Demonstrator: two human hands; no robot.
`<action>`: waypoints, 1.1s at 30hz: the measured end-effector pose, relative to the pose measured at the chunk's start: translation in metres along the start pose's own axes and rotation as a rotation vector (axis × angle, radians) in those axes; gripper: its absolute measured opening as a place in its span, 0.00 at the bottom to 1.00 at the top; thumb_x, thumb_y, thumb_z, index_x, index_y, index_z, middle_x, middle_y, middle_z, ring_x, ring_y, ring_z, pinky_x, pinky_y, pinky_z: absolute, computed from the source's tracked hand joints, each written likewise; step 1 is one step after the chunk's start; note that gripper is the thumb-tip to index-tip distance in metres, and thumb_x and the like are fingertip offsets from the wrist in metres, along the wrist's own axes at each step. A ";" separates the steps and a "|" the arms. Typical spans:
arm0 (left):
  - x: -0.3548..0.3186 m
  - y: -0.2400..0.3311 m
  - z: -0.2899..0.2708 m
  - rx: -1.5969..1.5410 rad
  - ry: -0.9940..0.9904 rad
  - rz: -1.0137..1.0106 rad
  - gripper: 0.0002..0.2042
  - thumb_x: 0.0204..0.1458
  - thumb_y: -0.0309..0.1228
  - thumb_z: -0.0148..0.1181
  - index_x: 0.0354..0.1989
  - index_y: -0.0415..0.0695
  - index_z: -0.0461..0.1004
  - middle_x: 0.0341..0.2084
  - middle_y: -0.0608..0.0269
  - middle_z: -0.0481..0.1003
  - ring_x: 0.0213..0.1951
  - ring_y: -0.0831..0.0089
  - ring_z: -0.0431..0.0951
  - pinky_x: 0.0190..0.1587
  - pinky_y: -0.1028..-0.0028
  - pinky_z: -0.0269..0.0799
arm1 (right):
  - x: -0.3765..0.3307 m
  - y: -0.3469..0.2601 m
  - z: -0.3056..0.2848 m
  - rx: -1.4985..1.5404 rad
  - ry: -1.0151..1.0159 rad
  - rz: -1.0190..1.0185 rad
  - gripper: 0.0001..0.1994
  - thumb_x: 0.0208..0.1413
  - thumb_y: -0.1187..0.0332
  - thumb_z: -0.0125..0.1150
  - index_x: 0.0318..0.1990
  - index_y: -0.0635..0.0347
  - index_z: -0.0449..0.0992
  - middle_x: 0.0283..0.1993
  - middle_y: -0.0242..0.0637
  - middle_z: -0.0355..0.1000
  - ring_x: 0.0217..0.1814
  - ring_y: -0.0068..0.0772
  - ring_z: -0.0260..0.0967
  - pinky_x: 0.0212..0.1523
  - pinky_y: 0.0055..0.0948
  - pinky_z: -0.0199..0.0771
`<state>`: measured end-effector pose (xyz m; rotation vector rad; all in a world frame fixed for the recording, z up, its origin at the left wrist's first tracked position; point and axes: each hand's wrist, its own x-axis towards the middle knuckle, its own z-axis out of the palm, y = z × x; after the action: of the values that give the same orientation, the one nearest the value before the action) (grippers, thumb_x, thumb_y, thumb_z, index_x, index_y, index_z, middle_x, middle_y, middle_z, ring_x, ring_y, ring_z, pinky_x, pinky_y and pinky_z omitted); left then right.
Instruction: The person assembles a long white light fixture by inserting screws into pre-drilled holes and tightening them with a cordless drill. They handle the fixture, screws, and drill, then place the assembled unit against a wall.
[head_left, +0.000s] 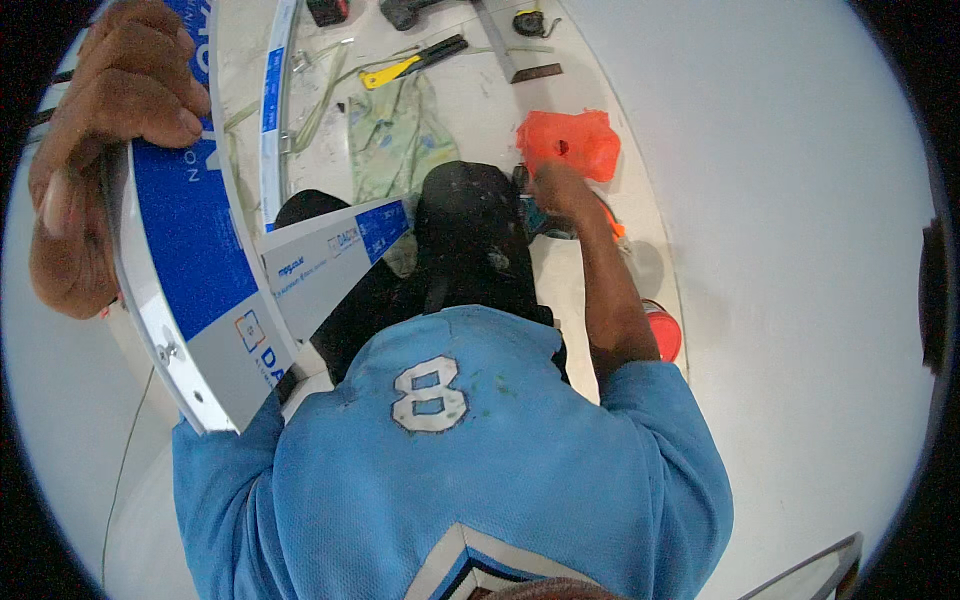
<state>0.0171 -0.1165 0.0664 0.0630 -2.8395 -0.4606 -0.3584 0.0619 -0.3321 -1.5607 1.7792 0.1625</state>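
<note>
My left hand point(110, 150) is raised at the upper left, closed over the edge of a curved aluminium frame piece point(190, 290) covered in blue and white protective film. A second filmed strip point(335, 255) crosses behind it toward my black-clad knee point(470, 230). My right hand point(560, 192) reaches down past the knee and grips a small dark and teal power tool point(537, 217), mostly hidden by the knee. An orange plastic case point(568, 142) lies just beyond that hand. My light blue shirt point(450, 450) fills the lower middle.
On the white floor ahead lie yellow-handled pliers point(412, 62), a metal square point(515, 55), a tape measure point(530, 22), a pale green cloth point(400, 130) and another filmed frame strip point(272, 100). A red round container point(664, 334) sits by my right forearm.
</note>
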 end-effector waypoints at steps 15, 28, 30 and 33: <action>0.043 0.035 0.060 -0.173 0.652 -0.184 0.29 0.64 0.54 0.45 0.17 0.45 0.76 0.18 0.62 0.75 0.31 0.65 0.73 0.51 0.65 0.66 | 0.002 0.100 0.168 -0.211 0.267 -0.182 0.21 0.50 0.70 0.66 0.52 0.67 0.72 0.49 0.57 0.72 0.53 0.63 0.73 0.53 0.58 0.74; 0.028 0.022 0.064 -0.023 0.606 -0.117 0.16 0.51 0.44 0.50 0.19 0.46 0.71 0.20 0.60 0.70 0.30 0.61 0.68 0.53 0.59 0.62 | -0.222 -0.005 -0.111 0.393 0.422 -0.099 0.22 0.51 0.70 0.76 0.52 0.64 0.76 0.43 0.45 0.84 0.41 0.38 0.82 0.48 0.38 0.81; 0.037 0.021 0.072 -0.002 0.730 -0.055 0.16 0.52 0.40 0.50 0.15 0.47 0.71 0.14 0.65 0.65 0.24 0.66 0.63 0.46 0.61 0.62 | -0.256 -0.023 -0.157 0.321 0.531 -0.231 0.19 0.52 0.71 0.75 0.50 0.64 0.77 0.43 0.41 0.84 0.41 0.26 0.78 0.47 0.32 0.79; 0.045 0.017 0.076 0.024 0.822 0.004 0.17 0.52 0.38 0.49 0.12 0.49 0.71 0.10 0.66 0.63 0.20 0.68 0.61 0.42 0.62 0.62 | -0.307 -0.067 -0.211 0.703 0.663 -0.400 0.24 0.51 0.75 0.77 0.54 0.65 0.72 0.45 0.41 0.82 0.44 0.36 0.83 0.45 0.37 0.85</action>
<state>-0.0468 -0.0809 0.0135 0.1991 -2.0361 -0.3010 -0.3996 0.1757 0.0261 -1.4576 1.6437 -1.1642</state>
